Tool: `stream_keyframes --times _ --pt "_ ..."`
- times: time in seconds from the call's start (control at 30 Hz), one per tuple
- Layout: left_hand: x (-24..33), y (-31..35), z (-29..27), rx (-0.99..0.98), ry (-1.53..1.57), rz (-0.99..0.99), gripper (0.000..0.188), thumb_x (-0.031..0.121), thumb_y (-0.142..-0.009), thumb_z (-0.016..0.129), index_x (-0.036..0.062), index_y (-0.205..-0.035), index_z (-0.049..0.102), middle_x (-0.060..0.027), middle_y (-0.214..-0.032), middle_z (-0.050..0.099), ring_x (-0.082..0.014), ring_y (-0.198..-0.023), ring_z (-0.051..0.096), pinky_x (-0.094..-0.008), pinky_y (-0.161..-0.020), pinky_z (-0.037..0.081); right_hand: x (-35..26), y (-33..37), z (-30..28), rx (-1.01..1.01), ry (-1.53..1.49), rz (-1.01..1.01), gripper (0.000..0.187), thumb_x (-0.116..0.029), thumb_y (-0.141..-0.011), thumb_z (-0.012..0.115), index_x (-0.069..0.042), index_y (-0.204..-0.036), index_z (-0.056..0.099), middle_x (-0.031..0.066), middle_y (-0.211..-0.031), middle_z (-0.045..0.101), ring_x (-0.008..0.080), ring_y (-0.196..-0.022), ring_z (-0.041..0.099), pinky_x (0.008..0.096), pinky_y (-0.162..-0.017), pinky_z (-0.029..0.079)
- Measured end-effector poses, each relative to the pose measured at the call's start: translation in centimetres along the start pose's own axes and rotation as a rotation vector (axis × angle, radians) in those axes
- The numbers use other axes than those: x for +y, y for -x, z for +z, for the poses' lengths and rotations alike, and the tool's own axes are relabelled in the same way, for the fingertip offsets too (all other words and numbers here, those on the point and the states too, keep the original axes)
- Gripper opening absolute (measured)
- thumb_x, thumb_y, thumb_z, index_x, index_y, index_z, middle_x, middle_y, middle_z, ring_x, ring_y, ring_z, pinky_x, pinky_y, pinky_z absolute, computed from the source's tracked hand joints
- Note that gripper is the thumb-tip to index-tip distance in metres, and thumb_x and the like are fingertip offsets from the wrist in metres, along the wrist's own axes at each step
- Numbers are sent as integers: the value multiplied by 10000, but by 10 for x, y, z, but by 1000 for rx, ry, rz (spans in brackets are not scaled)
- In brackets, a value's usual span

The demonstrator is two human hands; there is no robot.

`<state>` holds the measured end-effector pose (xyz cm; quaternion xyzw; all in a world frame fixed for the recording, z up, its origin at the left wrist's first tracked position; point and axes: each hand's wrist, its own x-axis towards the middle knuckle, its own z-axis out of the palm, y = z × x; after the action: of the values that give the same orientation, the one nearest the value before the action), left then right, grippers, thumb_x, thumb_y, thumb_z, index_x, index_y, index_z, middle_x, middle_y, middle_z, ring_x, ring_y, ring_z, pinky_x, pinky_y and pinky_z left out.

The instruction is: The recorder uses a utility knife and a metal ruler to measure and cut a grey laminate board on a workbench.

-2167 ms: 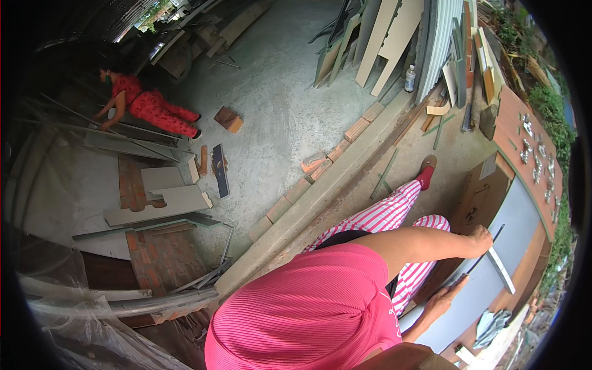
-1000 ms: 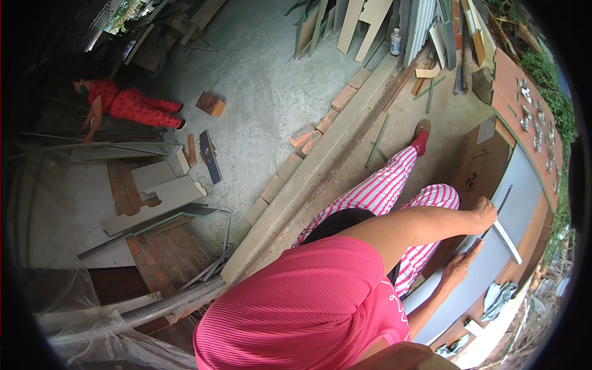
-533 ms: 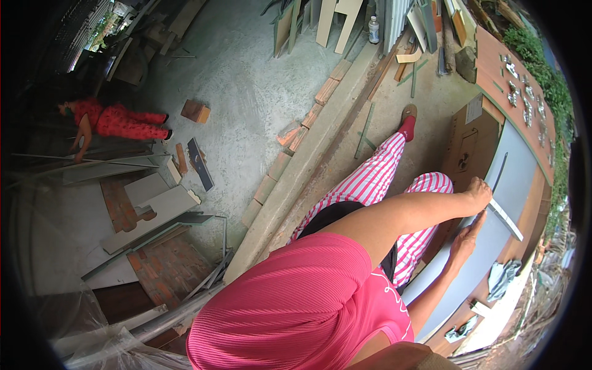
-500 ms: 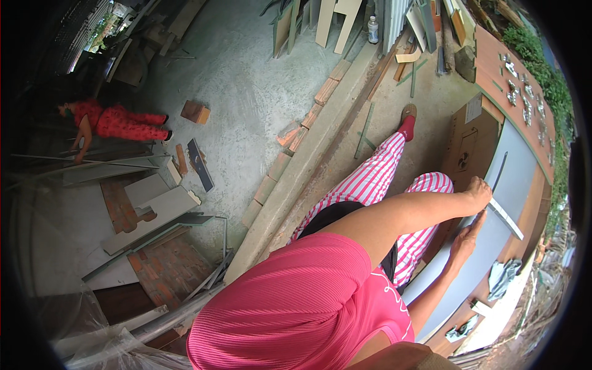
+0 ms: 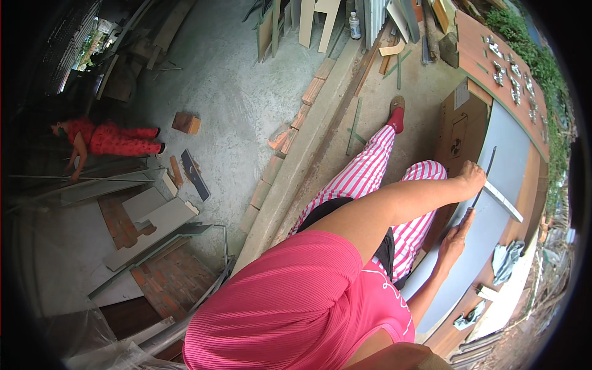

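Note:
My left hand [image 5: 472, 177] is closed at the near end of a pale, narrow flat strip [image 5: 504, 202], which lies across a grey-blue panel [image 5: 509, 135]. Just below it, my right hand [image 5: 453, 243] grips the lower end of a thin, dark, straight rod-like tool [image 5: 487, 169]. This tool slants up past my left hand over the panel and crosses close to the strip's near end. Whether the two touch, I cannot tell. My fingers hide both held ends.
A cardboard box [image 5: 456, 126] stands beside the panel. Small metal fittings [image 5: 515, 80] lie on a brown board [image 5: 487, 46]. Grey cloths [image 5: 509, 259] lie on the right. Across a concrete ledge [image 5: 308, 142], a person in red [image 5: 114, 139] bends over boards [image 5: 160, 222].
My right hand has drawn slightly down and left with the dark tool, away from my left hand. The left hand keeps its place at the strip. The whole view has shifted a little.

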<state>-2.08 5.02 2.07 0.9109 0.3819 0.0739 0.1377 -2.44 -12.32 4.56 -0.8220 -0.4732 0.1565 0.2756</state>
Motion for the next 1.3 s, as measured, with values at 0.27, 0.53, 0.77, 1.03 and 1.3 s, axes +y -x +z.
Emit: stream_keyframes --times 0.27,0.53,0.77,1.03,1.3 --pt "1 1 2 -2 -4 -11 241 123 -782 537 20 -995 584 -113 -941 615 -226 -926 572 -343 -751 426 -2 -18 -1 -70 -8 100 604 -16 -871 336 -256 -1401 174 83 -1358 384 269 -1123 504 335 -806 442" --pt "2 -3 4 26 -8 1 226 109 -784 524 15 -980 586 -120 -937 615 -227 -915 575 -351 -745 429 6 8 0 54 27 -50 610 -44 -871 342 -296 -1393 152 89 -1309 439 354 -854 599 393 -711 453" --pt "2 -4 2 -67 10 -36 289 139 -795 532 38 -1063 570 -98 -1045 596 -216 -987 551 -354 -745 403 -2 -33 2 -88 51 189 615 -38 -869 350 -307 -1393 176 80 -1324 427 300 -1015 565 350 -755 454" --pt "1 -1 -2 -2 5 -5 204 108 -777 539 21 -953 594 -123 -935 618 -229 -914 581 -345 -748 434 4 26 -4 -18 -8 47 638 -9 -855 349 -278 -1398 151 91 -1334 412 334 -927 589 386 -727 446" --pt "2 1 -2 -4 16 -1 215 132 -786 539 18 -960 593 -115 -950 618 -237 -932 580 -348 -752 434 -1 -32 2 -58 2 65 614 6 -865 328 -250 -1402 172 78 -1356 387 291 -1079 533 349 -786 449"
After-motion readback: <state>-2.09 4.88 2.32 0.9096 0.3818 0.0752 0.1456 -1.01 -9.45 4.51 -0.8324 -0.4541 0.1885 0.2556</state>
